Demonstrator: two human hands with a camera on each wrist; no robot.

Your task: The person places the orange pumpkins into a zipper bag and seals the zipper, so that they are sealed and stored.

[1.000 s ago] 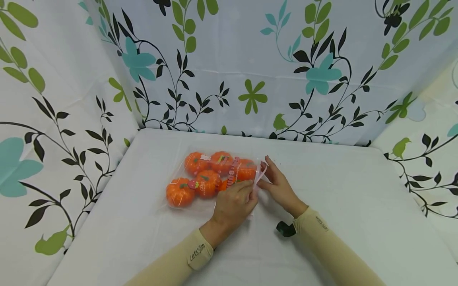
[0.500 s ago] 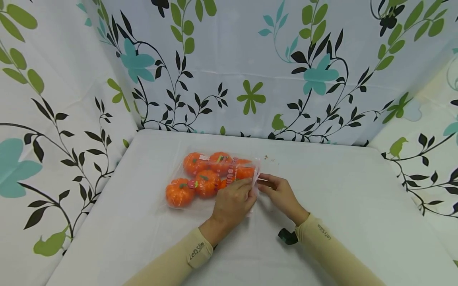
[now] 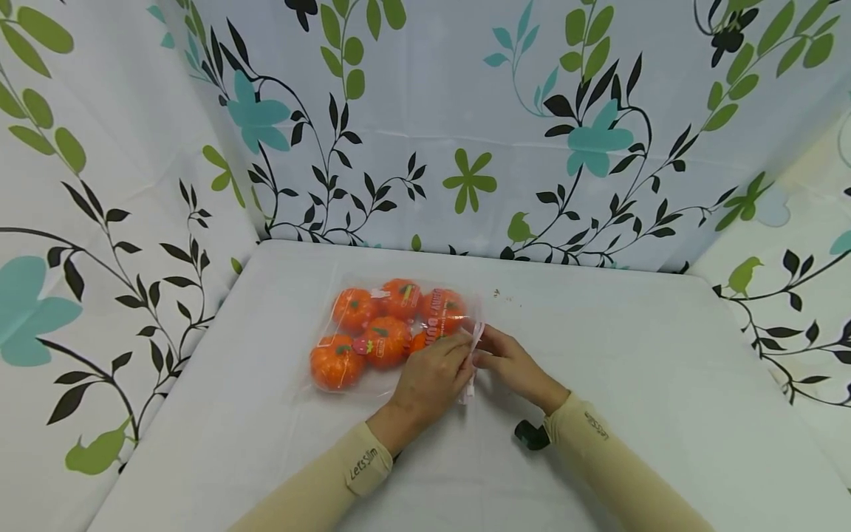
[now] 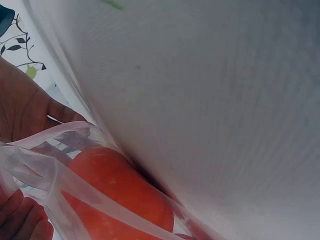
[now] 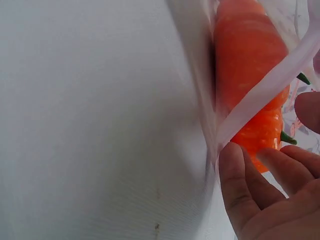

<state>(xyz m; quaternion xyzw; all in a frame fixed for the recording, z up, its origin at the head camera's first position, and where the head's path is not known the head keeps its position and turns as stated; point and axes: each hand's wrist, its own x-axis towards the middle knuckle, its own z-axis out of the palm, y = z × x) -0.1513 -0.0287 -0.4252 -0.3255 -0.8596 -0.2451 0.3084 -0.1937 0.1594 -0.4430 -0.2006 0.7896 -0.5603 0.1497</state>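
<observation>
A clear zip bag [image 3: 469, 391] with a pink strip along its mouth lies on the table. Several small orange pumpkins [image 3: 388, 341] with green stems fill it. With curled fingers my left hand [image 3: 431, 380] grips the bag's edge near the mouth, partly covering one pumpkin. At the mouth's right side is my right hand [image 3: 515, 366], its fingertips behind the strip. The right wrist view shows these fingers [image 5: 240, 195] fairly straight at the bag's lip, beside the nearest pumpkin [image 5: 250, 55]. In the left wrist view the mouth gapes around an orange pumpkin [image 4: 117, 185].
A white cloth covers the table [image 3: 631, 355]. A dark green object [image 3: 532, 435] shows by the right sleeve. Small crumbs [image 3: 508, 297] lie beyond the bag. Patterned curtains [image 3: 399, 125] hang at the back and both sides.
My right hand has come down from the strip's far corner to its middle. The rightmost pumpkin now sits deeper and rounder in the bag. The left hand keeps its grip.
</observation>
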